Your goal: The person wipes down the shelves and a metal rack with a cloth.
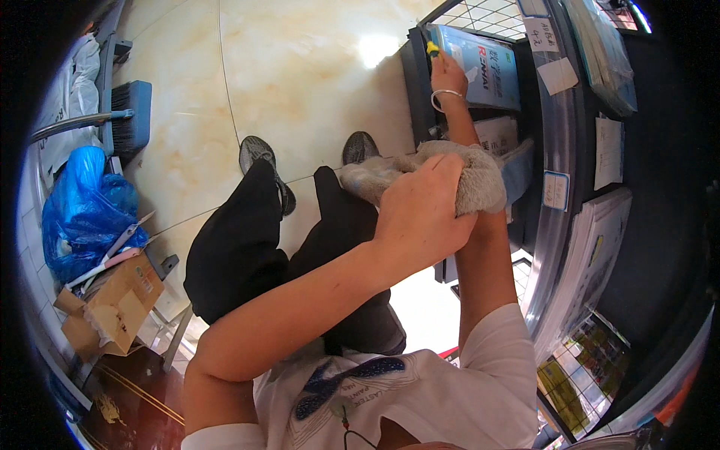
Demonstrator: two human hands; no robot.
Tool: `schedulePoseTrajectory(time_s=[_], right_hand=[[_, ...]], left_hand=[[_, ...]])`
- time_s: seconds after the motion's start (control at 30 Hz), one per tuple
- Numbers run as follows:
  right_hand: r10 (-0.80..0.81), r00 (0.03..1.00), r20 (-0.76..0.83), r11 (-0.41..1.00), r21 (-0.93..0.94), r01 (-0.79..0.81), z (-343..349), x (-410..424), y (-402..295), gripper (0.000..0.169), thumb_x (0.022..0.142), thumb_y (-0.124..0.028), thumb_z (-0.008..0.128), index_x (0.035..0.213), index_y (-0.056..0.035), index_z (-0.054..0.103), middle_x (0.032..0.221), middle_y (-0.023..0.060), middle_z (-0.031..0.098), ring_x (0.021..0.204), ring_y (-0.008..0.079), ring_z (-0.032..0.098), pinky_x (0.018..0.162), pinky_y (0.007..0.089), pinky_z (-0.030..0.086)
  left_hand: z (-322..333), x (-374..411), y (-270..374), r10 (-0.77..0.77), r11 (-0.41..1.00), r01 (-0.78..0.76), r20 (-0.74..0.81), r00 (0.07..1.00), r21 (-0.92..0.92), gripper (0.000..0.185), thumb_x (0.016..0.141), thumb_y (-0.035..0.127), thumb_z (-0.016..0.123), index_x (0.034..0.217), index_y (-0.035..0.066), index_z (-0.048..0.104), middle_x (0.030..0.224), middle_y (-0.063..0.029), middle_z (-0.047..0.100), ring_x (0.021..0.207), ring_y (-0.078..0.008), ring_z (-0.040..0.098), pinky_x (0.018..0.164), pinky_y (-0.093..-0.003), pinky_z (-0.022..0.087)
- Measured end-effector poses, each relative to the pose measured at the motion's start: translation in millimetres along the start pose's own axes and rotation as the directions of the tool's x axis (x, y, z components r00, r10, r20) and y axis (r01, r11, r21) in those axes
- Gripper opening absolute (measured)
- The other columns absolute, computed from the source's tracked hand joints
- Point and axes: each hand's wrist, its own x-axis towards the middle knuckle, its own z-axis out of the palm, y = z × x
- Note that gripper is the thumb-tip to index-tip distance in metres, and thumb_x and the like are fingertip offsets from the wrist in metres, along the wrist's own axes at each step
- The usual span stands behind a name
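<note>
My left hand (423,205) reaches across my body with its fingers closed on a greyish-beige plush cloth (484,179). The cloth lies against my right forearm, and one end droops to the left. Farther out, my right hand (449,74) grips a small yellow and black object (432,49), of which only the end shows above the fingers. It is beside a blue plastic-wrapped pack (489,70) bearing large print, on the black shelf (415,84). A bangle (436,101) circles my right wrist.
Another pale printed pack (495,135) sits behind my right arm. Plastic-wrapped stacks (585,270) and small label cards (556,191) line the upper shelf. Leftward are a blue broom head (140,118), a blue plastic bag (84,214) and an opened cardboard box (124,301). Pale tiles (281,67) cover the floor.
</note>
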Motion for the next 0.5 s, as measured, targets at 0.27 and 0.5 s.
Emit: schedulePoseTrajectory(time_s=[0.27, 0.5], right_hand=[[-0.006, 0.98, 0.199, 0.639, 0.754, -0.149, -52.2, -62.6, -65.6, 0.04, 0.095, -0.023, 0.054, 0.133, -0.0103, 0.052, 0.064, -0.0033, 0.052, 0.044, 0.0033, 0.039, 0.039, 0.0208, 0.031], [-0.114, 0.993, 0.016, 0.753, 0.654, 0.076, -102.8, -173.4, -8.5, 0.037, 0.094, -0.014, 0.057, 0.13, -0.0058, 0.055, 0.088, 0.0034, 0.061, 0.07, 0.0041, 0.053, 0.056, 0.0202, 0.042]], left_hand=[[-2.0, -1.2, -8.6, 0.008, 0.999, -0.014, -0.13, 0.992, -0.046, 0.041, 0.072, 0.015, 0.07, 0.106, 0.0, 0.054, 0.099, -0.0223, 0.06, 0.096, -0.0425, 0.056, 0.081, -0.0462, 0.046], [2.8, -6.4, -3.6, 0.046, 0.997, -0.053, -0.121, 0.992, -0.058, 0.038, 0.073, 0.016, 0.07, 0.105, 0.002, 0.055, 0.1, -0.0215, 0.06, 0.097, -0.0409, 0.057, 0.082, -0.0451, 0.046]])
